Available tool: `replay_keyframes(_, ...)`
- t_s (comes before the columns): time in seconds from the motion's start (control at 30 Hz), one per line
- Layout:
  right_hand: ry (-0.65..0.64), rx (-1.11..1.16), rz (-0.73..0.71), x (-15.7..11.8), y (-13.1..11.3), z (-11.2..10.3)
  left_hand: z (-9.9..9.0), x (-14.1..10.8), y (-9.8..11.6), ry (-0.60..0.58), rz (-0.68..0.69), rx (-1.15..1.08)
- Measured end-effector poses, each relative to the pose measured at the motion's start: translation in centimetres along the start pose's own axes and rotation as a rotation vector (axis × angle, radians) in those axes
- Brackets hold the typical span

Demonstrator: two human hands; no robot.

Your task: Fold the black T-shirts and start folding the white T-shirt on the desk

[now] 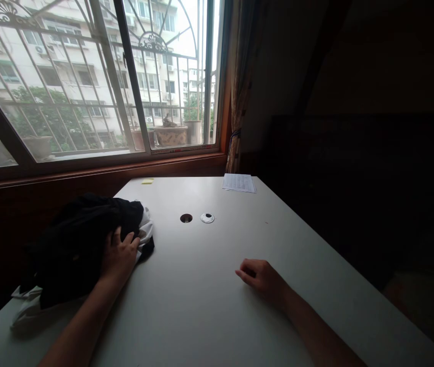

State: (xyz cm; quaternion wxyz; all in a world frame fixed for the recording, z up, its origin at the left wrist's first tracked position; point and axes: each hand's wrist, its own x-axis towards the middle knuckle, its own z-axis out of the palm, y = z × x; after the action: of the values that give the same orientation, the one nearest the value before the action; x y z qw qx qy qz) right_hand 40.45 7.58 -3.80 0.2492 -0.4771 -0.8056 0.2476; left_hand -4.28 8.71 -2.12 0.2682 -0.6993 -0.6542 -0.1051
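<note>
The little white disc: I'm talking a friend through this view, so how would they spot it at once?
Below the window, find the white table, then look short of the papers at its far edge. There lies a small white disc with a dark patch. The hole just left of it has no white face.

The single head view is looking from above the near edge of a white table [201, 285], facing forward and down along its surface from close range, taking in both forearms from the near side and reaching to the window [163, 76] at far left, with no second view sharing any part.
</note>
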Motion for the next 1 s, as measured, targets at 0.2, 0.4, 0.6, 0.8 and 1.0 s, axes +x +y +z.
replay_keyframes(0.2, 0.002, -0.012, 0.01, 0.0, -0.1, -0.1, 0.3, -0.1, -0.3, 0.036, 0.015, -0.042)
replay_keyframes(0.4, 0.012, -0.014, 0.006, 0.0, -0.2, -0.1, 0.2, -0.2, -0.2, 0.064, 0.032, -0.021)
replay_keyframes(0.6, 0.016, -0.018, 0.003, 0.0, -0.3, 0.0, 0.4, -0.4, -0.2, 0.112, 0.054, -0.076)
replay_keyframes(0.8, 0.027, -0.024, -0.005, 0.0, -0.3, 0.0, 0.1, -0.3, 0.2, 0.169, 0.103, -0.216)
replay_keyframes(1.0, 0.031, -0.031, 0.002, 0.1, -0.3, 0.0, 0.7, -0.1, 1.2, 0.114, 0.347, -0.442)
